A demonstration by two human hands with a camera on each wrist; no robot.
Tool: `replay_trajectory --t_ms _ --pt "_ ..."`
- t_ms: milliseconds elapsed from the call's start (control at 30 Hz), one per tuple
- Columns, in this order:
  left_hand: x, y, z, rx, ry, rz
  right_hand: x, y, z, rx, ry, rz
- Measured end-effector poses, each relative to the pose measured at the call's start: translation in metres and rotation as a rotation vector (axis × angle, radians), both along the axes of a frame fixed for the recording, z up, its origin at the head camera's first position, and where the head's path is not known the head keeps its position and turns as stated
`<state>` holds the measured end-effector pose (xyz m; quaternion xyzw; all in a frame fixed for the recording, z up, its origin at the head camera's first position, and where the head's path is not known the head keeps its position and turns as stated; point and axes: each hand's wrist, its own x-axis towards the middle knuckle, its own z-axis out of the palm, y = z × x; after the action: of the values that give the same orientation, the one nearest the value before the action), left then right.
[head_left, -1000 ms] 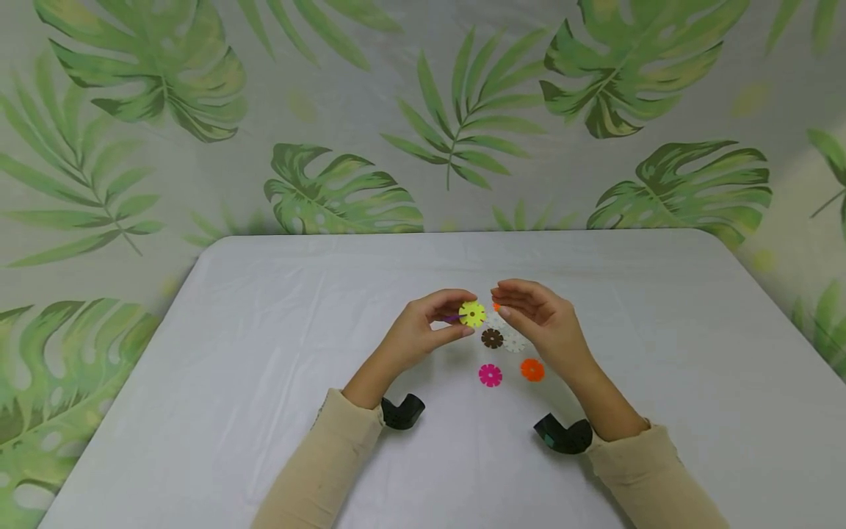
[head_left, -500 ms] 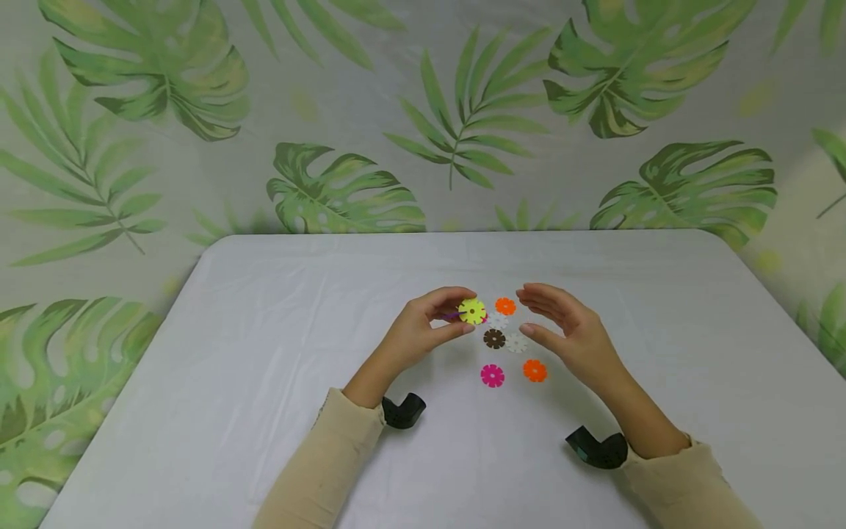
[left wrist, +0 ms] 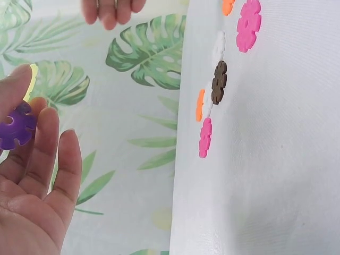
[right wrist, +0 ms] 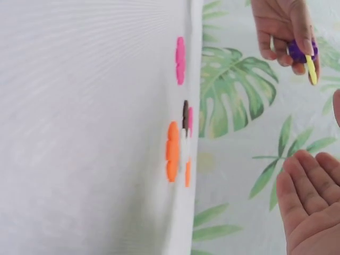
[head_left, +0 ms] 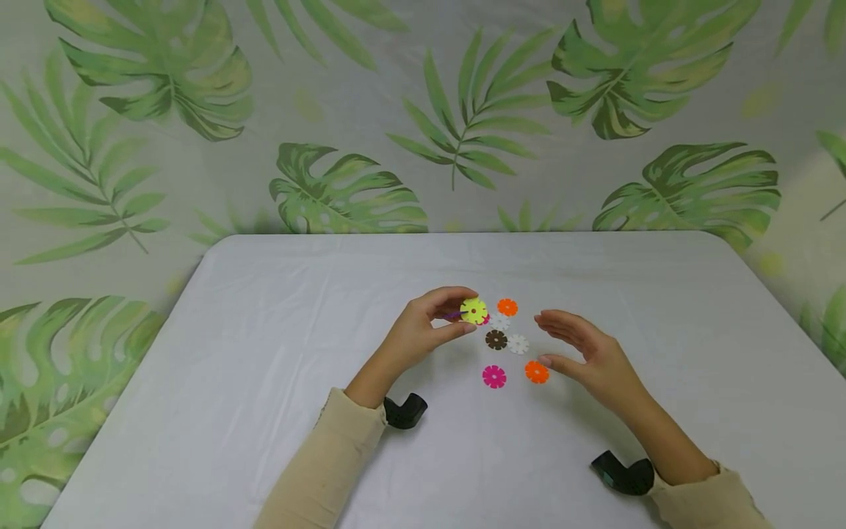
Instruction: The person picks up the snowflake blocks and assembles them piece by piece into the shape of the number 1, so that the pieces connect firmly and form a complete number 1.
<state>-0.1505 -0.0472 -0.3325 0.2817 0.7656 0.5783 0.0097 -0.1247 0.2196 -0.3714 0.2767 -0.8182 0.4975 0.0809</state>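
L hand (head_left: 421, 330): up, thumb+fingers pinching | R hand (head_left: 600, 358): fingers ext., thumb apart

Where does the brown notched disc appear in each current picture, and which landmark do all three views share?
Head: the brown disc lies right of and below centre, beside a white disc.
Left wrist: brown disc, above and right of centre.
Right wrist: brown disc, near centre, almost edge-on.
Shared landmark: the yellow disc in the left hand.
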Motion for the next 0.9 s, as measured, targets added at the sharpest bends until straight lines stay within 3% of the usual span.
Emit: replay_trajectory --t_ms 300,567,900 --pt "-0.001 0.001 -0.001 0.003 0.003 0.002 0.0 0.006 -0.019 0.01 -0.075 0.046" --pt "-0.018 0.0 -0.029 0.02 0.002 0.001 -0.005 0.012 -0.03 0.052 -0.156 0.072" --pt "-0.019 -0.003 -0.03 0.028 0.017 -0.007 -0.012 0.018 -0.044 0.099 -0.237 0.078"
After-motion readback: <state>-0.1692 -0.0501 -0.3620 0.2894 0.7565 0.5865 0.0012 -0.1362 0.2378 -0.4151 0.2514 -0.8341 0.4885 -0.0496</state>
